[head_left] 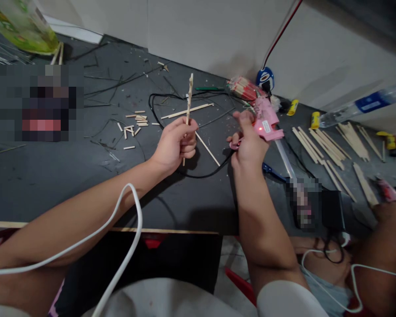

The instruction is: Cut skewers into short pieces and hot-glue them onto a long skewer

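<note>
My left hand is closed around a thin wooden stick, held upright above the dark table. Small uneven bits run along the stick's upper part, and its lower end pokes out below my fingers. To the right, my right hand grips a pink hot glue gun with a lit orange light. A clear glue stick juts from the back of the gun toward me. The gun's nozzle is hard to make out. Short cut stick pieces lie left of my left hand, and longer sticks lie behind it.
A black cable loops across the table. At right are wooden sticks, a plastic bottle and a black box. Another person's arm is at lower right. A white cable crosses over my left forearm.
</note>
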`<control>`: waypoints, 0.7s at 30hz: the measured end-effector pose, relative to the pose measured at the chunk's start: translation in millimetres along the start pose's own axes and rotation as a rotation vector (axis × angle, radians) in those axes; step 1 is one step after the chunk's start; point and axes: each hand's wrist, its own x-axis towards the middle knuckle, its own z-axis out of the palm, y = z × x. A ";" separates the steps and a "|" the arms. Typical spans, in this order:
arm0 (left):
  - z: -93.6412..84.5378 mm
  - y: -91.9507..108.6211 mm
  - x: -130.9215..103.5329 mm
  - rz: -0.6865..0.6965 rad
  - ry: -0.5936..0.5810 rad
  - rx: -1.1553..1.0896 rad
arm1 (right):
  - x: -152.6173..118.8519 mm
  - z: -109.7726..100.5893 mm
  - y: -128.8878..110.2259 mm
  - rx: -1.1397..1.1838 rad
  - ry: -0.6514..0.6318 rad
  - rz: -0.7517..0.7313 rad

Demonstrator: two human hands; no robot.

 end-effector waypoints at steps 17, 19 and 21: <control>-3.3 -1.9 4.4 -0.004 -0.003 -0.036 | 9.4 1.2 6.9 0.098 0.078 -0.147; -3.4 -2.5 5.2 -0.017 0.000 -0.038 | 6.6 2.0 8.1 0.057 0.029 -0.141; -3.1 -3.2 5.5 -0.025 -0.005 -0.028 | -0.7 2.2 7.0 -0.045 -0.015 -0.162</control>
